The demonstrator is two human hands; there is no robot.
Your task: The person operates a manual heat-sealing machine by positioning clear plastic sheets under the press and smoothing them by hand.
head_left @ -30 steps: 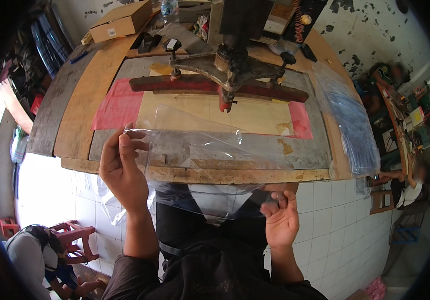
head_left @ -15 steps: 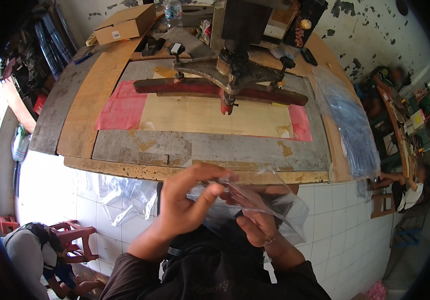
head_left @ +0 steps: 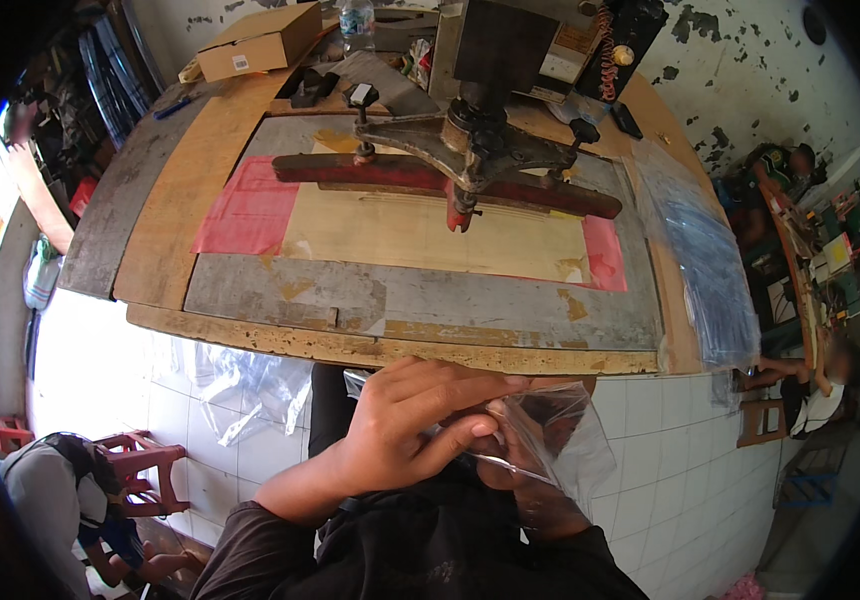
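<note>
Close to my body, just below the table's front edge, both hands hold a clear plastic sheet [head_left: 585, 435], creased and glossy. My left hand [head_left: 415, 425] is closed on its left edge, fingers bent over the top and thumb beneath. Behind the film, my right hand [head_left: 505, 445] shows partly, closed on the sheet from the other side; the left hand and reflections cover some of its fingers. Whether the film is one layer or a bag I cannot tell. Beyond the hands, a press head with a red bar [head_left: 400, 178] hangs over a cream panel [head_left: 430, 235] with pink ends.
A stack of bluish clear plastic [head_left: 705, 270] lies along the table's right side. At the back stand a cardboard box [head_left: 260, 42] and a bottle [head_left: 357, 25]. Loose clear film [head_left: 255, 390] hangs below the front edge. A red stool [head_left: 145, 470] and a person are at lower left.
My hands have come closer together and lower, toward my body. The left hand has moved right and now overlaps the right one, and the plastic sheet has folded and shifted with them.
</note>
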